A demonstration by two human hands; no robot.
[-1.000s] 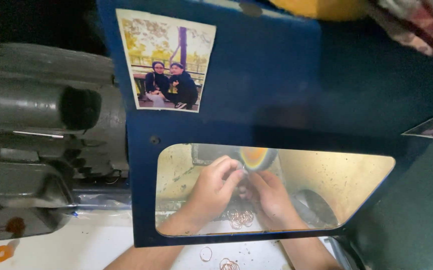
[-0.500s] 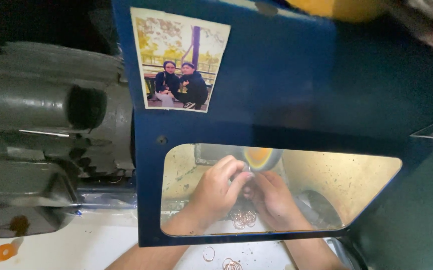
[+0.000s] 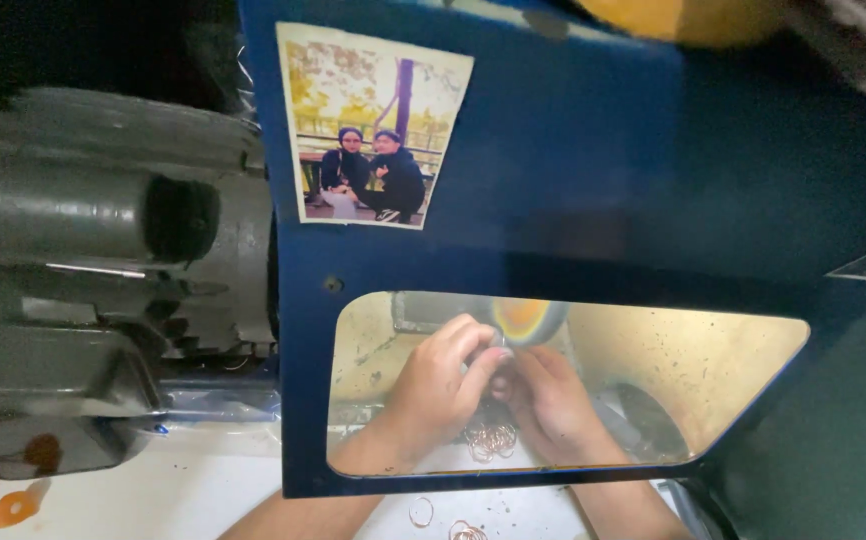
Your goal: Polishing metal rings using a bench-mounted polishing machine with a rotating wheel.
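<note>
While both hands work behind the clear window (image 3: 653, 380) of a blue guard panel (image 3: 593, 200), the head view shows them meeting at a spinning buffing wheel (image 3: 523, 318), which sits at twelve o'clock from the fingertips and glows orange-yellow at its blurred face. The left hand (image 3: 438, 385) comes in from seven o'clock with its fingers curled, and the right hand (image 3: 553, 400) from five o'clock; their fingertips are pressed together around something very small held against the wheel, most likely a thin ring, though the piece itself is too small and blurred to make out. A loose heap of thin copper-coloured wire rings (image 3: 491, 438) lies on the bench just at six o'clock from the hands, under the wrists, and a few more rings (image 3: 423, 512) sit nearer the person, below the panel's lower edge. Such rings look light, stiff yet easily bent, and slippery when polished, so a firm two-handed pinch across the rim, near the edge, seems the way to hold one. At nine o'clock stands a grey motor housing (image 3: 83, 220). A photograph (image 3: 373, 125) is stuck to the panel at eleven o'clock.
</note>
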